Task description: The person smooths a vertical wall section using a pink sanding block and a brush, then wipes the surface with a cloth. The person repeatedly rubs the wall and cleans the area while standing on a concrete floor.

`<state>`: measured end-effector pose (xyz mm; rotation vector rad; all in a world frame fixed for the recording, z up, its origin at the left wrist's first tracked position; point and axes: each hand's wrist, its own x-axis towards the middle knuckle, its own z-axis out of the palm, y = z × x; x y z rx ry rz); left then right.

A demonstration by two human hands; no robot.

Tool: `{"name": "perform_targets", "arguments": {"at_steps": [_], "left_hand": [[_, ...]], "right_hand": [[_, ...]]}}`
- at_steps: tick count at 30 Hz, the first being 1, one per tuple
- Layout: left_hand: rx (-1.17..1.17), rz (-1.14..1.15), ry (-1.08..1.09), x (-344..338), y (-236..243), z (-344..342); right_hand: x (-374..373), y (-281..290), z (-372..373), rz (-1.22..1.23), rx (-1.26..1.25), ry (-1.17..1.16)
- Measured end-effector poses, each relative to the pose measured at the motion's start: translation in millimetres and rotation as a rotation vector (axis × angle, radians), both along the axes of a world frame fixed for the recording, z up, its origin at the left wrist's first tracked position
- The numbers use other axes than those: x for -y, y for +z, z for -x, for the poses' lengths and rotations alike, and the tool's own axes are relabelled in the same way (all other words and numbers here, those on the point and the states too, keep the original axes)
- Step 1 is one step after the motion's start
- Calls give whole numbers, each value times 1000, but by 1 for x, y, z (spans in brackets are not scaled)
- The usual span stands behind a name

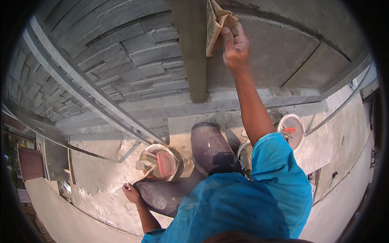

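Observation:
High in the view, my right hand (pixel 236 46) is closed on a crumpled sheet of tan paper (pixel 219 24). The paper lies against the right edge of a smooth grey plastered strip (pixel 189 52) that stands upright on the wall. Low on the left, beside my bent knee, my left hand (pixel 131 193) hangs with its fingers loosely apart and nothing seen in it. Just past that hand stands a white bucket (pixel 173 162) holding a red rectangular tool (pixel 164 164) and some pale pieces.
Stacked grey stone cladding (pixel 133 52) covers the wall left of the strip; flat grey panels (pixel 267 48) are on its right. Long metal rails (pixel 81 85) slant down at the left. Another white bucket (pixel 299 139) with a red item stands at right on the dusty floor (pixel 97 162).

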<state>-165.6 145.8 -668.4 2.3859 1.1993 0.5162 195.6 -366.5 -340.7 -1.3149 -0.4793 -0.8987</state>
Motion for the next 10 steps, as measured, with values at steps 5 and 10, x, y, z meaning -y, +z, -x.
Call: {"name": "perform_targets", "arguments": {"at_steps": [5, 10], "left_hand": [[8, -7, 10, -7, -4, 5], [-33, 132, 53, 11, 9, -19]], "right_hand": [[9, -35, 1, -62, -86, -37], [15, -43, -22, -20, -120, 55]]}}
